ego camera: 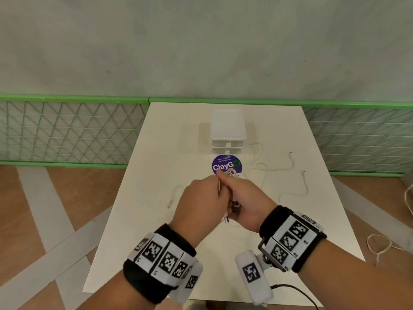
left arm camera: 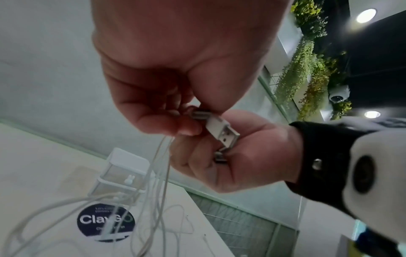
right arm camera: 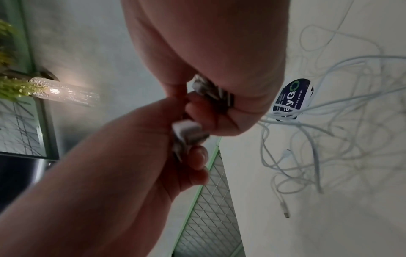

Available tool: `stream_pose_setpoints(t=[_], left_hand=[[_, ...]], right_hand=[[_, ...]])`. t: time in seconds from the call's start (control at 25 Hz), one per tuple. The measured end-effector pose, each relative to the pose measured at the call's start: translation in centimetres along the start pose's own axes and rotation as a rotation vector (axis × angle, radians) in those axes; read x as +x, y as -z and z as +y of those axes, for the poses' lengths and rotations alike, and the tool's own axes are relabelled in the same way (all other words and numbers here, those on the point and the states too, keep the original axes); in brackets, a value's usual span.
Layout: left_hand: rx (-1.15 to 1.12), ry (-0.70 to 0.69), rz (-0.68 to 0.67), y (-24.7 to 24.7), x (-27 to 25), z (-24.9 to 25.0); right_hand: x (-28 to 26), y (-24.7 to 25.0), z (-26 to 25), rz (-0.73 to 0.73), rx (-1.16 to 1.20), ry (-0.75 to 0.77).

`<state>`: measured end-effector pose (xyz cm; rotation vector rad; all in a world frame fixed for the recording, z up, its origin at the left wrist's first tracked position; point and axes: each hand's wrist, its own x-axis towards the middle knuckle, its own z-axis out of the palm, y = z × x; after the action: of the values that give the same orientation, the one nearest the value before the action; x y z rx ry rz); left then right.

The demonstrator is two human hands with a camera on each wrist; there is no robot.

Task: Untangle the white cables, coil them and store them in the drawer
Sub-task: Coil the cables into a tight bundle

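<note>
- Leftmost, on the white table (ego camera: 138, 231), one thin loose cable end (ego camera: 173, 195) lies just beside the left hand.
- Next, the left hand (ego camera: 199, 202) is held above the middle of the table, its fingers curled round a bundle of white cables (left arm camera: 158, 173) that hang from it to the tabletop.
- Between the hands, the left wrist view shows the left thumb and fingers pinching a white USB plug (left arm camera: 222, 129), with further metal plug ends tucked against the palms.
- Touching it, the right hand (ego camera: 243, 202) is also closed, its fingers gripping plug ends of the same bundle.
- Beyond the hands, a round purple ClayGo sticker (ego camera: 226, 164) sits on the table, with cable loops lying across it.
- Behind the sticker stands a small clear drawer unit (ego camera: 228, 133) with both drawers closed.
- Rightward, the rest of the cables spread in loose tangled loops (ego camera: 288, 173) over the table, well apart from the drawer unit's front.
</note>
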<state>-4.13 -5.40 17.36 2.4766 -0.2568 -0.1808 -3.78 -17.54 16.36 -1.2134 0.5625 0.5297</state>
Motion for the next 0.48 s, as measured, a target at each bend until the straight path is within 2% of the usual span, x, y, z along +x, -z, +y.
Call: stream_pose_setpoints(t=[0.12, 0.2, 0.36, 0.48], left_hand=[[-0.316, -0.013, -0.068, 0.0, -0.5, -0.9], [-0.388, -0.021, -0.089, 0.0, -0.9, -1.8], [-0.276, -0.108, 0.036, -0.4, -0.5, -3.6], [-0.088, -0.266, 0.094, -0.4, -0.7, -4.0]], right_hand=[[0.1, -0.4, -0.2, 0.05, 0.073, 0.028], [0.1, -0.6, -0.3, 0.049, 0.151, 0.035], [0.3, -1.6, 0.5, -0.04, 0.177, -0.002], [0.6, -2.0, 0.5, -0.017, 0.158, -0.016]])
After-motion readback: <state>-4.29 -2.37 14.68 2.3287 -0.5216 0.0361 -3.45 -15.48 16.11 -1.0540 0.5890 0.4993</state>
